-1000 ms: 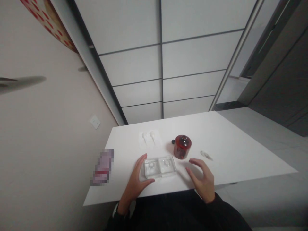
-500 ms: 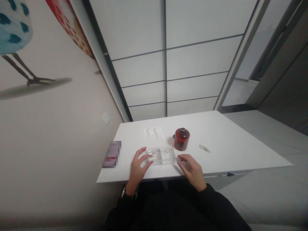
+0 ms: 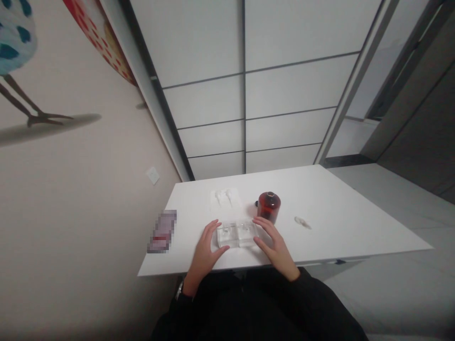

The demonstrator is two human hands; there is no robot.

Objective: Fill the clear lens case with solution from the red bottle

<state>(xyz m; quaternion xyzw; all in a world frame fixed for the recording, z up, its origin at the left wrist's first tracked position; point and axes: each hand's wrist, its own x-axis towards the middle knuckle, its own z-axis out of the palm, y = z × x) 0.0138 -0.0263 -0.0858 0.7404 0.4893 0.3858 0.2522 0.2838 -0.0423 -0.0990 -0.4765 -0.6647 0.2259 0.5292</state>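
Note:
A clear, see-through box with two square sections (image 3: 237,235) lies flat on the white table (image 3: 341,208) in front of me. My left hand (image 3: 208,244) curves round its left end, fingertips at the back corner and thumb at the front edge. Round the right end is my right hand (image 3: 273,241), with fingertips at the back edge and thumb by the front part of that side. Small shiny things seem to show in both sections, too faint to name.
A dark red-brown bottle (image 3: 269,204) stands right behind the box. Two white pieces with thin stems (image 3: 224,196) lie on a pale sheet behind. A small pale packet-like thing (image 3: 303,222) lies to the right. A pixelated item (image 3: 163,231) lies at the table's left edge.
My right hand has moved left and closed in on the box's right end. My left hand has set its thumb at the front edge and its fingers at the back corner.

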